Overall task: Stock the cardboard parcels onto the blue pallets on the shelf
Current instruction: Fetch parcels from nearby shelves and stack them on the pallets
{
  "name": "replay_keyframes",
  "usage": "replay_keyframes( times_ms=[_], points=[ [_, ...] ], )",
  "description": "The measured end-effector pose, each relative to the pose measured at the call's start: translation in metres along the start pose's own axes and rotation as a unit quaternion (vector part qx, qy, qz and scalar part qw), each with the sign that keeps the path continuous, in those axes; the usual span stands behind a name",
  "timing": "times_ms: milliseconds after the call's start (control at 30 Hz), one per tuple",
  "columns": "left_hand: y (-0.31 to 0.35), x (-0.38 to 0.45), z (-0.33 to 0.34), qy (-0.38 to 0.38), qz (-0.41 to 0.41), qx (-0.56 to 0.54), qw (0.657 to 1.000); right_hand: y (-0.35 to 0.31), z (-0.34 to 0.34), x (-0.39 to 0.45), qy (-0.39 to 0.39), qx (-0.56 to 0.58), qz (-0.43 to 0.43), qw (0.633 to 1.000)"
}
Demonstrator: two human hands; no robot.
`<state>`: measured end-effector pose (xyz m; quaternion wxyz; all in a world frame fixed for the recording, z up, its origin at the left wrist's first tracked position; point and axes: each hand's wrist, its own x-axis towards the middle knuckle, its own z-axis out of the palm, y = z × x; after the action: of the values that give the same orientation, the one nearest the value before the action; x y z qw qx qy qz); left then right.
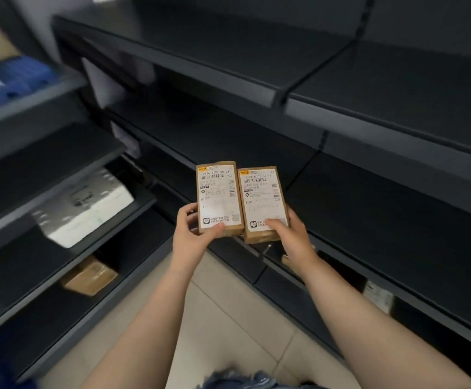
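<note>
The shelves on the left (60, 209) are smeared by blur, so the white package (88, 211) there shows no readable marking. The blue pallet (12, 82) (top left) is cut by the edge. Small print on both parcel labels (218, 197) is unreadable.

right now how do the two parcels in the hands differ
The left parcel, in the left hand, has a label reading B127; the right parcel, in the right hand, reads K301. The left parcel sits slightly higher in view and nearly upright; the right parcel tilts a little, its top leaning left. The left parcel's lower edge overlaps the right one's corner. Both are small brown cardboard boxes with white barcode labels facing up, each held at its near end.
</note>
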<state>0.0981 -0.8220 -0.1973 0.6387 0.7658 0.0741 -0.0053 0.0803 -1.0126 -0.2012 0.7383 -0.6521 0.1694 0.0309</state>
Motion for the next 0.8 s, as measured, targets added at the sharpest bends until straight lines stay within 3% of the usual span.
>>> replay_keyframes(
  times_ms=[467, 800],
  points=[
    [0.022, 0.002, -0.196, 0.196, -0.003, -0.159, 0.968, -0.042, 0.205, -0.004, -0.129, 0.024, -0.073, 0.989],
    [0.054, 0.004, -0.294, 0.3, 0.049, -0.159, 0.939, -0.092, 0.318, 0.005, -0.238, 0.007, -0.125, 0.963]
  ],
)
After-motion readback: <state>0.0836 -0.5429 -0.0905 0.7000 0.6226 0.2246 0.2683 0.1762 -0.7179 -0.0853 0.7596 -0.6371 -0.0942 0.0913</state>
